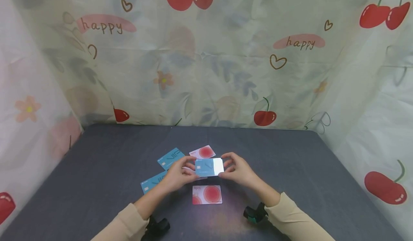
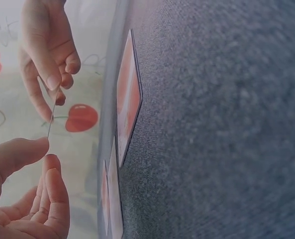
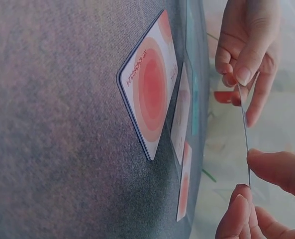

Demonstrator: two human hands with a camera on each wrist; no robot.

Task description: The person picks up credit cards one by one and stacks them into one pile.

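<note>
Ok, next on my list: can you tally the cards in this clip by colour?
Blue: 3 (held card, far-left card, near-left card)
Pink and white: 3 (far-middle card, central card, mostly hidden in the head view, and near-middle card)
Total: 6 cards showing

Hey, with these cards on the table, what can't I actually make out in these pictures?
Held blue card: in the head view, a white area, probably glare, masks its right end.
Middle pink card: in the head view, mostly hidden by the held card and left hand.
Lower blue card: in the head view, partly behind the left forearm.
Right hand: in the right wrist view, cut off by the right and bottom edges.
</note>
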